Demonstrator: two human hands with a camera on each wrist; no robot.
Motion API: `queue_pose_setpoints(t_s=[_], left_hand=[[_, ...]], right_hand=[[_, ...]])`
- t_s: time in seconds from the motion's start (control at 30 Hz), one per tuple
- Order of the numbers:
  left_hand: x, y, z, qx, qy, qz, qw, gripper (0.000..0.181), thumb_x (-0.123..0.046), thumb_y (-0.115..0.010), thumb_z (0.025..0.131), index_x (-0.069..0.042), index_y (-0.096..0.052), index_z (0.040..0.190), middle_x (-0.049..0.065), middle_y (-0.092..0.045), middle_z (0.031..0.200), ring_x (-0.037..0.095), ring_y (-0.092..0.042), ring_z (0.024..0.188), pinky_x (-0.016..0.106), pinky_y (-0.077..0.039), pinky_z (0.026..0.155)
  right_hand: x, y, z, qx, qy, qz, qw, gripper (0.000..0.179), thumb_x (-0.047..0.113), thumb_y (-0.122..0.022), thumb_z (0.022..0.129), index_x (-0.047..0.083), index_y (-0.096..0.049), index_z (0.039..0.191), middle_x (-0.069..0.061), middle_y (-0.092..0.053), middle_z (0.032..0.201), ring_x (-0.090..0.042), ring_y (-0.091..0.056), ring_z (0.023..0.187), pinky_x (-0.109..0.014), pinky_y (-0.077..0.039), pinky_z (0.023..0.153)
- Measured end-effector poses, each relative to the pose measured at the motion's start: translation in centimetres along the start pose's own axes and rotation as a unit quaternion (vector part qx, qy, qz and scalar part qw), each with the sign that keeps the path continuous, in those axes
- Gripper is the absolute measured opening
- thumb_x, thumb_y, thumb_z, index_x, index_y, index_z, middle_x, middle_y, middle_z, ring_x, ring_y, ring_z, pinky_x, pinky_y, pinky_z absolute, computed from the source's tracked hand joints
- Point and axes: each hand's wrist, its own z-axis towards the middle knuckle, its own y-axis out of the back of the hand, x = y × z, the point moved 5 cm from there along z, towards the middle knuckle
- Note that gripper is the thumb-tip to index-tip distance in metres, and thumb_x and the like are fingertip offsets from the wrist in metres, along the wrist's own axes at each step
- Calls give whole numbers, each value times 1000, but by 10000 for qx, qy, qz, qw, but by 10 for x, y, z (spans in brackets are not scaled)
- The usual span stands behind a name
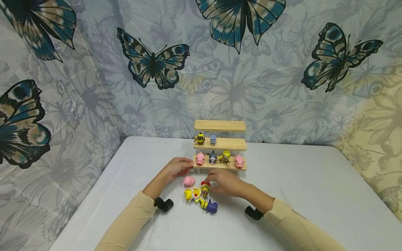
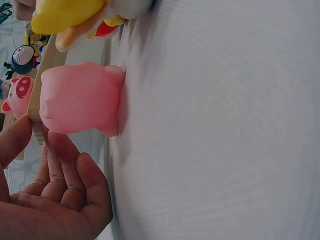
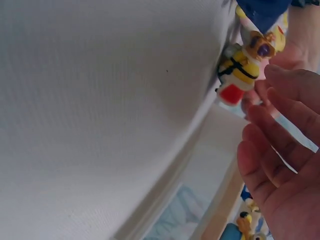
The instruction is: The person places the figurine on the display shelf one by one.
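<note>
My left hand (image 1: 179, 167) pinches the left end of the lowest tier of a wooden stepped display stand (image 1: 230, 144), thumb and index finger at its edge. Just by those fingers a pink pig figurine (image 2: 82, 97) stands on the table. My right hand (image 1: 226, 183) reaches in from the right, its fingers spread loosely beside a yellow figurine with a red part (image 3: 239, 70). Whether a fingertip touches that figurine I cannot tell. Close by lie a yellow-and-white figurine (image 1: 196, 192) and a purple-and-yellow one (image 1: 211, 206).
On the stand's lowest tier are two pink pigs (image 1: 239, 161), a grey-blue figurine (image 1: 213, 158) and a yellow one (image 1: 225, 156). The middle tier bears a black-and-yellow figurine (image 1: 200, 138) and a small blue one (image 1: 213, 139). A white cloth covers the table (image 1: 292, 181); butterfly-patterned fabric hangs behind.
</note>
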Motion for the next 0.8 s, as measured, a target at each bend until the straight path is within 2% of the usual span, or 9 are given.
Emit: queue_pose_setpoints(t_s=[0.33, 0.8], left_hand=[[0, 1, 0, 10, -33, -11, 10000, 32, -18, -63, 95, -1, -61, 123, 1, -72, 88, 7, -61, 70, 22, -47, 63], [-1, 1, 1, 79, 6, -2, 10000, 33, -19, -64, 94, -2, -61, 121, 0, -71, 88, 7, -61, 72, 22, -48, 64]], right_hand=[[0, -12, -1, 243, -151, -174, 9994, 31, 18, -79, 81, 15, -71, 111, 1, -61, 105, -15, -55, 101, -27, -50, 86], [4, -19, 4, 208, -63, -477, 9986, 31, 26, -80, 79, 19, -69, 108, 1, -57, 100, -12, -52, 93, -25, -48, 79]])
